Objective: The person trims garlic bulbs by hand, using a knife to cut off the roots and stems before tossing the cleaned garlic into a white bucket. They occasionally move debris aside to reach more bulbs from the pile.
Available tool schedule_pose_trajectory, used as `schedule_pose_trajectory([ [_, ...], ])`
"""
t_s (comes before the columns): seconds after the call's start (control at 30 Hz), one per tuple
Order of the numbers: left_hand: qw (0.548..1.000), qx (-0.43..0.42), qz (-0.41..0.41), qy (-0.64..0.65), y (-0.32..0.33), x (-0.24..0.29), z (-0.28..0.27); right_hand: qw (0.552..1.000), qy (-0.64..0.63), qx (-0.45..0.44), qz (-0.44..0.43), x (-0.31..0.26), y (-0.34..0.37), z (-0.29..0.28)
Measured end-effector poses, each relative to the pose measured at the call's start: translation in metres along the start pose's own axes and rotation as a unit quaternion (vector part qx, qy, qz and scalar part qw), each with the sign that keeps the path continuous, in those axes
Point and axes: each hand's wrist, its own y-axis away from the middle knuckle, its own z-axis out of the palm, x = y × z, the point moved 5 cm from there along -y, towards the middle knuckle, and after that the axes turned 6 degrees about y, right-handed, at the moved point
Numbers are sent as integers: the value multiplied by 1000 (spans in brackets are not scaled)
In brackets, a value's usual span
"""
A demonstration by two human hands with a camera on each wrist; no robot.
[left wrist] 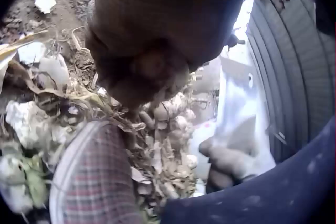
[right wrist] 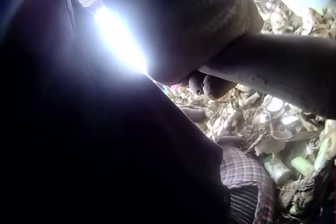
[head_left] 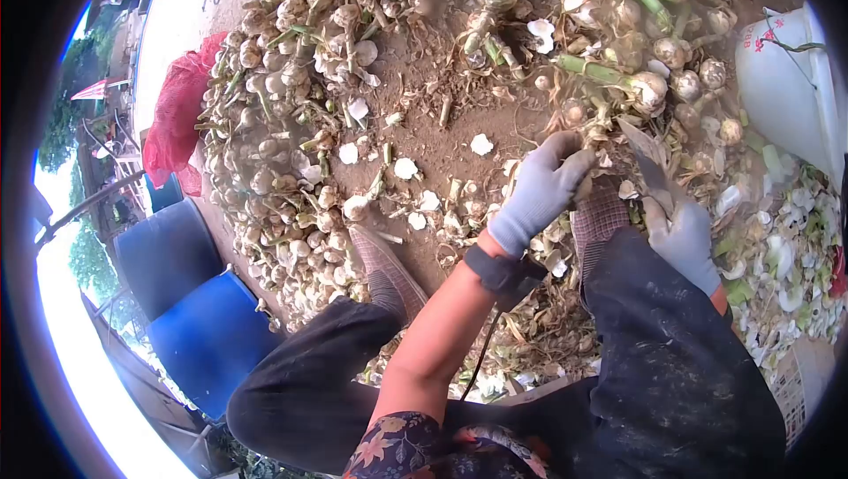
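Observation:
The gloved left hand (head_left: 543, 192) is curled above the right shoe (head_left: 601, 209) in the head view. In the left wrist view that hand (left wrist: 157, 19) grips a roundish bulb (left wrist: 152, 64), dim and partly hidden by the fingers. A knife with a broad blade (head_left: 649, 161) is gripped by the gloved right hand (head_left: 682, 236), just to the right of the left hand, its blade pointing up and away. Close in the right wrist view, the knife (right wrist: 278, 66) crosses under the dark right glove (right wrist: 210, 14).
Garlic with stalks (head_left: 649, 90) lies beyond the hands; a long heap of bulbs (head_left: 274, 134) spreads at the left. Blue barrels (head_left: 212, 338) and a red mesh bag (head_left: 181, 112) stand farther left. A white container (head_left: 791, 81) is at the right, with peelings (head_left: 777, 258) below it.

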Motion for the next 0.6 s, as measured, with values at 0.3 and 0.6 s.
schedule_pose_trajectory([
  [0.3,898,43,248,-361,70,107,37,961,231,-150,7,33,-4,18],
  [0.6,967,51,140,-208,59,39,16,960,-229,-154,55,-11,-8,30],
])
